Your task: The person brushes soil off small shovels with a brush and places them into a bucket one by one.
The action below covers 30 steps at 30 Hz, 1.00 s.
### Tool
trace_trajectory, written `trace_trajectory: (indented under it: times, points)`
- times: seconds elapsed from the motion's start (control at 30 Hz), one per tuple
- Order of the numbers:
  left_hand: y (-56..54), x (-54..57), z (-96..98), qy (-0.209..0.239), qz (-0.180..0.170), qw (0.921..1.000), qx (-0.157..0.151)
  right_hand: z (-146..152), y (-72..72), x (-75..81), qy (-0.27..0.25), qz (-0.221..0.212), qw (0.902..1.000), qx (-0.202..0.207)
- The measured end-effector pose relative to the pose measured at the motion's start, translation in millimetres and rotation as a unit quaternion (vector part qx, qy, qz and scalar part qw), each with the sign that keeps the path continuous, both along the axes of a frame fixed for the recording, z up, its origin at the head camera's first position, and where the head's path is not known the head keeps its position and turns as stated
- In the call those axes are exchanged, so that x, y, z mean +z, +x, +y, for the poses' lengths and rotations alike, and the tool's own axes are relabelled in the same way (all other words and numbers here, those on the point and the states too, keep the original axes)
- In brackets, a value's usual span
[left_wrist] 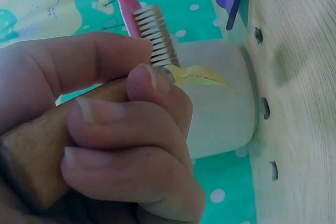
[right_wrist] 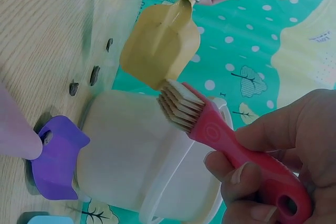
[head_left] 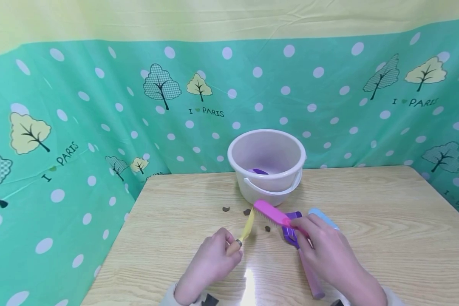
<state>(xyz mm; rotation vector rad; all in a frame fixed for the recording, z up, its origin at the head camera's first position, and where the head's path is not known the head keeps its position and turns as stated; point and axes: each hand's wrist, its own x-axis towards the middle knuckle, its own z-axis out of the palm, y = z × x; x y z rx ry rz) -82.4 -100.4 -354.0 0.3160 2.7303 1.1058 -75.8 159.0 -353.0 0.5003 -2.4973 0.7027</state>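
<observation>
My left hand grips the wooden handle of a small yellow trowel, its blade raised on edge above the table. In the right wrist view the blade's broad face shows bare. The right hand holds a pink brush by its handle. Pale bristles reach the tip of the trowel blade; whether they touch it I cannot tell. Just behind both tools stands a white bucket. Several small dark brown bits lie on the table around and below the blade.
A purple shovel lies partly under the right hand, its lilac handle towards me; a dark bit sits in its scoop. Part of a light blue object shows beyond the right hand. Something purple is inside the bucket. A green dotted curtain hangs behind.
</observation>
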Motion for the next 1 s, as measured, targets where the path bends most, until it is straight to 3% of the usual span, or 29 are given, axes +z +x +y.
trace_trajectory:
  times: [0.3, 1.0]
  points:
    - [1.1, -0.3, 3.2, 0.006, 0.02, 0.9997, -0.014, -1, 1.2, -0.1, 0.001, -0.003, 1.0, 0.003]
    - [1.8, -1.8, 8.3, -0.003, 0.033, 0.9995, 0.002, -14, 9.0, -3.5, -0.008, 0.007, 0.9984, 0.056]
